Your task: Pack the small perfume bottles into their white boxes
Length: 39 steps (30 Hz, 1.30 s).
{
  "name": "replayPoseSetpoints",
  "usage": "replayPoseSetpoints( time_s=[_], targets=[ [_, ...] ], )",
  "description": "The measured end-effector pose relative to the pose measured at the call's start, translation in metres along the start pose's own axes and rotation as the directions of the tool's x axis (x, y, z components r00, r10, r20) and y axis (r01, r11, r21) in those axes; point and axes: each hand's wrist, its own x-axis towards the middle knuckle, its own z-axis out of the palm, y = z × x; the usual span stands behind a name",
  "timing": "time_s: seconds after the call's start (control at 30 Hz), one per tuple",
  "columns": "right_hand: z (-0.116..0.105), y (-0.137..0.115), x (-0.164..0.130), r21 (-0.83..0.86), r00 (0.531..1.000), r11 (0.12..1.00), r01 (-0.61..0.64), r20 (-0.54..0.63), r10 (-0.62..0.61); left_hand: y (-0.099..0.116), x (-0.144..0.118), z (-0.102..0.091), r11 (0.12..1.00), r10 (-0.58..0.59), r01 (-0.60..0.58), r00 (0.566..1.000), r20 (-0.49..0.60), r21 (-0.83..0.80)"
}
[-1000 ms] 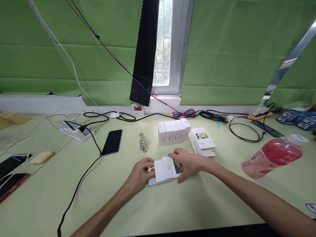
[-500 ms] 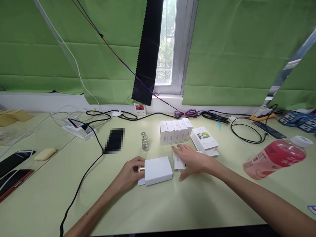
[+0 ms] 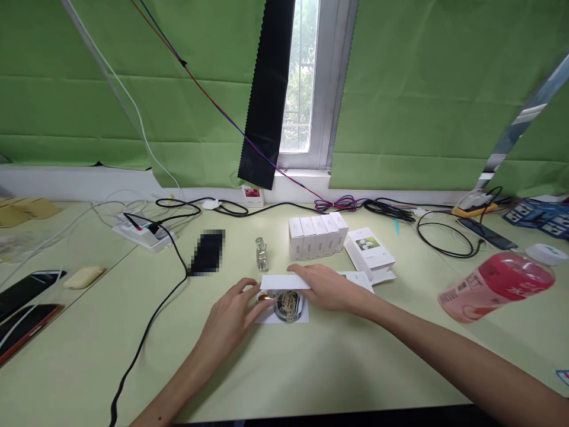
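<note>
My left hand [image 3: 233, 311] has its fingers closed at the gold neck [image 3: 265, 296] of a round clear glass bottle [image 3: 288, 305]. The bottle lies flat on a white panel [image 3: 271, 317], and pale, crumb-like bits show in or through its glass. With my right hand [image 3: 326, 286] I grip the right end of a white box [image 3: 282, 283], its near side lifted above the bottle. Part of a printed white carton [image 3: 359, 280] shows behind my right wrist. A small clear glass bottle [image 3: 262, 255] stands just behind the box.
A row of several small white cartons [image 3: 317, 237] stands farther back, beside a larger printed carton [image 3: 371, 252]. A pink drink bottle [image 3: 493, 287] lies at the right. A black cable [image 3: 155, 317] runs along the left, near a power strip [image 3: 142, 234] and phones [image 3: 31, 284].
My right hand has moved left from the printed carton and taken hold of the white box. The box has tilted up from lying flat, uncovering the round glass bottle.
</note>
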Motion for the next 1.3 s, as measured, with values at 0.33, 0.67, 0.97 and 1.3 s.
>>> replayPoseSetpoints(
  time_s=[0.33, 0.67, 0.97, 1.3],
  targets=[
    [-0.003, -0.003, 0.008, -0.154, 0.967, 0.954, -0.256, -0.040, 0.253, 0.056, 0.003, 0.026, 0.962, -0.087, 0.071, 0.995, 0.046, 0.265],
    [-0.001, -0.006, 0.004, -0.208, 0.963, 0.940, -0.270, -0.037, 0.268, 0.057, 0.005, 0.042, 0.987, -0.076, 0.084, 0.995, -0.059, 0.138],
    [0.003, -0.006, 0.004, -0.275, 0.960, 0.922, -0.273, -0.013, 0.281, 0.031, 0.003, 0.035, 0.990, -0.100, 0.090, 0.991, -0.088, -0.111],
    [0.005, -0.005, 0.000, -0.295, 0.962, 0.920, -0.257, 0.008, 0.271, 0.000, 0.010, 0.005, 0.984, -0.178, 0.181, 0.966, -0.186, -0.003]
  ],
)
